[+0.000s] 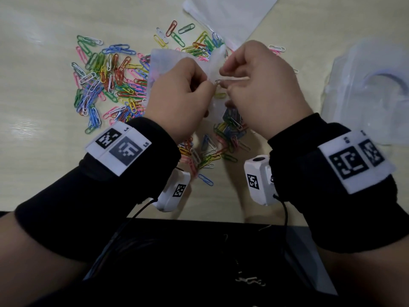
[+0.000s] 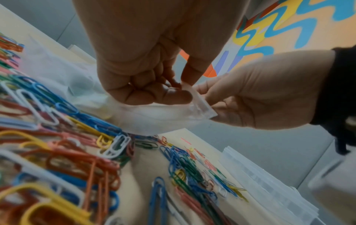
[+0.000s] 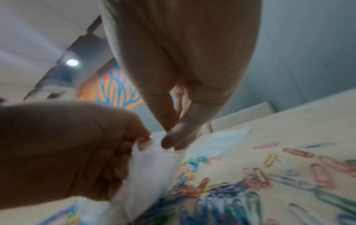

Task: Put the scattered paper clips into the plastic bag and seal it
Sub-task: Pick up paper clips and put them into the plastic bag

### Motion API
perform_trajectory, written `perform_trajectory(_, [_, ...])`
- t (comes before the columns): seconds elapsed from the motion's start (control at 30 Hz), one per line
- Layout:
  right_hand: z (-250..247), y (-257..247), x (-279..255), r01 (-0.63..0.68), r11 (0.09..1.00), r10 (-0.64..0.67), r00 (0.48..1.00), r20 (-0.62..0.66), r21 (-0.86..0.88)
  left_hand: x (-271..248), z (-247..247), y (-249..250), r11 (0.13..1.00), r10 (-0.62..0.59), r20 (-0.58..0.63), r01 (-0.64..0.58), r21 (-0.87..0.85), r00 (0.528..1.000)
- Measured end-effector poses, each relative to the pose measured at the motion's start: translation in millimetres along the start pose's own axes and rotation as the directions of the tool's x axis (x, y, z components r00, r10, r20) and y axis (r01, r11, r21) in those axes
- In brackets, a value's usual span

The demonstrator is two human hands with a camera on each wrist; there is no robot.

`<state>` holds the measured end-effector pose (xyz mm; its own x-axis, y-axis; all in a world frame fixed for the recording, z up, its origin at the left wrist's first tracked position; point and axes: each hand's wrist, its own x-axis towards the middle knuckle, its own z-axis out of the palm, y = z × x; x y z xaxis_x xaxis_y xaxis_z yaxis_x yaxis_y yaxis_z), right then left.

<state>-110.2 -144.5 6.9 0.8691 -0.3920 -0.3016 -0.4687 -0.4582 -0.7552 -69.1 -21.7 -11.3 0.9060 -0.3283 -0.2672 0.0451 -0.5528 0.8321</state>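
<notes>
Head view: both hands meet above the pale, smooth desk [image 1: 44,178], the left hand [image 1: 177,96] and right hand [image 1: 263,89] each with a narrow grip pinching the top edge of the thin, crinkled clear plastic bag [image 1: 168,60]. Glossy, looped wire paper clips [image 1: 106,85] in many colours lie scattered from nine o'clock to six o'clock of the bag.

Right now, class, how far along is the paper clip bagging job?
Done: nothing visibly bagged. In hand: the left hand and right hand both pinch the plastic bag at its mouth. Left: the paper clips lie scattered across the table, unbagged, and sealing remains.
</notes>
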Motion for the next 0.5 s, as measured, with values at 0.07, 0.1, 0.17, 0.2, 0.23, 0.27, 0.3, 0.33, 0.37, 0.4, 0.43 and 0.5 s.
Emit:
perform_trajectory(0.07, [-7,3,-3,0.035,0.999,-0.036,0.996,-0.076,-0.014,0,1,1,1.000,0.001,-0.002,-0.001,0.000,1.000])
perform_trajectory(0.1, [-10,6,-3,0.038,0.999,-0.038,0.992,-0.117,-0.006,0,0,1,1.000,0.003,-0.004,-0.003,0.004,1.000])
perform_trajectory(0.17, [-18,14,-1,0.017,0.999,-0.024,0.984,-0.175,-0.040,-1,0,1,1.000,0.007,-0.009,-0.007,0.015,1.000])
perform_trajectory(0.2, [-22,20,0,-0.009,0.992,-0.012,0.985,-0.174,-0.122,-1,-1,1,1.000,0.009,-0.010,-0.009,0.024,1.000])
perform_trajectory(0.23, [-26,27,0,-0.052,0.971,0.015,0.987,-0.159,-0.233,-1,-1,1,0.999,0.013,-0.008,-0.012,0.035,1.000])
perform_trajectory(0.27, [-29,36,0,-0.106,0.935,0.062,0.988,-0.141,-0.337,-1,-1,1,0.999,0.017,-0.003,-0.017,0.047,1.000])
perform_trajectory(0.3, [-31,46,-1,-0.161,0.899,0.118,0.985,-0.129,-0.406,-2,-1,0,0.998,0.022,0.007,-0.023,0.063,1.000])
perform_trajectory(0.33, [-30,54,-1,-0.197,0.877,0.159,0.980,-0.123,-0.438,-3,-1,0,0.996,0.027,0.020,-0.029,0.083,0.999])
perform_trajectory(0.37, [-28,60,-2,-0.211,0.864,0.177,0.977,-0.116,-0.457,-3,-1,-1,0.994,0.031,0.034,-0.035,0.102,0.999])
perform_trajectory(0.4, [-24,66,-2,-0.199,0.857,0.168,0.980,-0.107,-0.475,-4,-1,-1,0.992,0.035,0.049,-0.040,0.116,0.998])
perform_trajectory(0.43, [-19,69,-3,-0.160,0.853,0.129,0.987,-0.096,-0.496,-5,0,-2,0.991,0.038,0.062,-0.046,0.126,0.997])
perform_trajectory(0.5, [-9,67,-6,-0.052,0.845,0.030,0.998,-0.049,-0.532,-6,0,-4,0.987,0.044,0.076,-0.055,0.148,0.996])
